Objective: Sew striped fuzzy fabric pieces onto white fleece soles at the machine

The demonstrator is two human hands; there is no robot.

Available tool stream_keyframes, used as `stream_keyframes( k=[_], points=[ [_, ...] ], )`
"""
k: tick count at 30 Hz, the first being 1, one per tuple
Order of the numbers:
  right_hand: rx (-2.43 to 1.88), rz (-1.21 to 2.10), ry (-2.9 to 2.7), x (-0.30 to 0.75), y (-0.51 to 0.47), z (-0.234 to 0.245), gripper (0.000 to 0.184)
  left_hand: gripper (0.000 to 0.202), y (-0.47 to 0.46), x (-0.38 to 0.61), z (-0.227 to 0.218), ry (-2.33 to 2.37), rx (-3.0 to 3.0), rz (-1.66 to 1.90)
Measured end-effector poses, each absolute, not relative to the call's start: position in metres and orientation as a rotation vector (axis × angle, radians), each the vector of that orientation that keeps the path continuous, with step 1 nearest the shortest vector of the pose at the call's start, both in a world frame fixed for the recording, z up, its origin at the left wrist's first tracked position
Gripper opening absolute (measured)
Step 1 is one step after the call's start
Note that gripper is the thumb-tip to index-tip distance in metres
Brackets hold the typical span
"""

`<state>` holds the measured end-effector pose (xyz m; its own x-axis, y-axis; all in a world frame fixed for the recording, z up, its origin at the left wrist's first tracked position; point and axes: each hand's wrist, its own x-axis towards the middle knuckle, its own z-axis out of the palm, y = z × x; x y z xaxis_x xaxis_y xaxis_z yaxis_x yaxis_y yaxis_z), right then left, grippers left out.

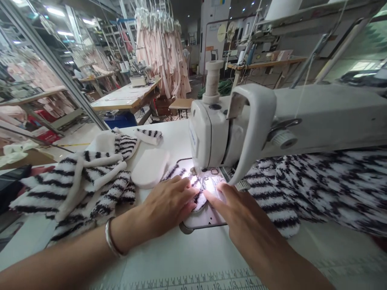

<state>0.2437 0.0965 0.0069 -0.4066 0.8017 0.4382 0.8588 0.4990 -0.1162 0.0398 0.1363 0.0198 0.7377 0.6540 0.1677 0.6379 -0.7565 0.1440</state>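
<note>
A small piece of black-and-white striped fuzzy fabric (199,201) lies under the lit needle area of a white sewing machine (208,133). My left hand (169,201), with a silver bangle at the wrist, is closed on this piece from the left, fingers bent over it. My right hand (232,201) rests on the machine bed to the right of the needle. Its thumb and forefinger are spread apart, one tip touching the fabric's edge; its other fingers are hidden. The presser foot is partly lost in glare.
Striped fuzzy pieces (99,177) are heaped at left, beside a plain white piece (149,167). More striped fabric (332,185) lies behind and right of my right hand. A ruler scale (211,280) runs along the front edge. Pink garments (160,52) hang beyond.
</note>
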Motion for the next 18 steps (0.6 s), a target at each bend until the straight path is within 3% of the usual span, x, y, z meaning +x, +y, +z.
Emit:
stream_keyframes(
  k=[6, 11, 18],
  points=[
    [-1.399, -0.352, -2.164, 0.214, 0.069, -0.016, 0.052, 0.019, 0.139, 0.043, 0.027, 1.082, 2.882, 0.282],
    [-1.52, -0.244, -2.093, 0.201, 0.054, -0.034, 0.053, 0.028, 0.145, 0.03, 0.033, 0.835, 2.768, 0.302],
    [-1.425, -0.154, -2.174, 0.23, 0.072, -0.022, 0.054, 0.022, 0.133, 0.031, 0.022, 0.975, 2.728, 0.373]
  ],
)
